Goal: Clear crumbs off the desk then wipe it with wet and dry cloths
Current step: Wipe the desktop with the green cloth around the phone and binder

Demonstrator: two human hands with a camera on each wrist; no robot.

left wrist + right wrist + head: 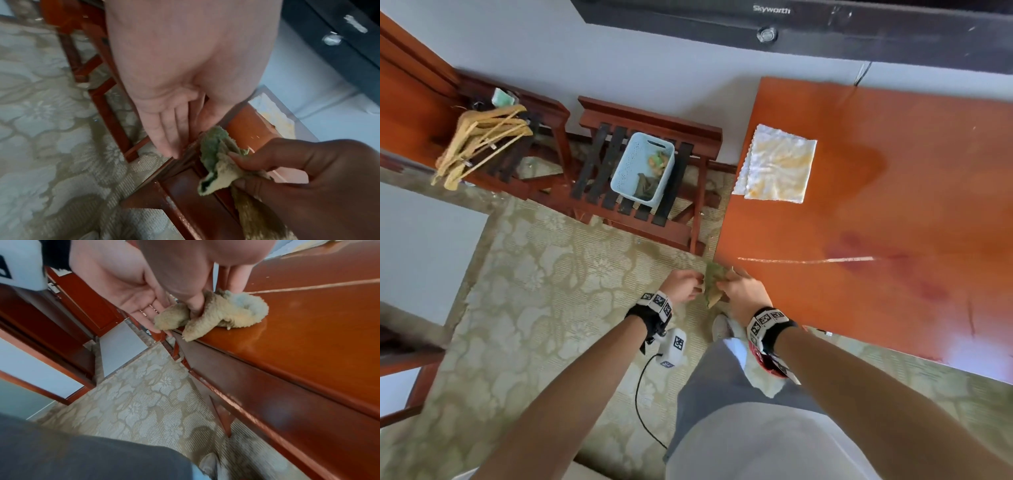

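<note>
At the near left corner of the orange-brown desk (pixel 876 205) my right hand (pixel 727 286) grips a bunched yellow-green cloth (pixel 713 289), which lies partly on the desk top and hangs over its edge. In the right wrist view the fingers curl into the cloth (pixel 232 313). My left hand (pixel 695 287) is held open, palm up, just off the desk edge beside the cloth, its fingers (pixel 164 129) straight and touching the cloth's end. A second cloth (pixel 777 164), white with yellow stains, lies folded flat at the desk's far left.
A light blue basket (pixel 642 169) holding scraps sits on a wooden slatted rack (pixel 654 219) left of the desk. Wooden hangers (pixel 482 144) are piled on another rack. Patterned carpet (pixel 551 291) is underfoot, and a television (pixel 825 24) hangs on the wall.
</note>
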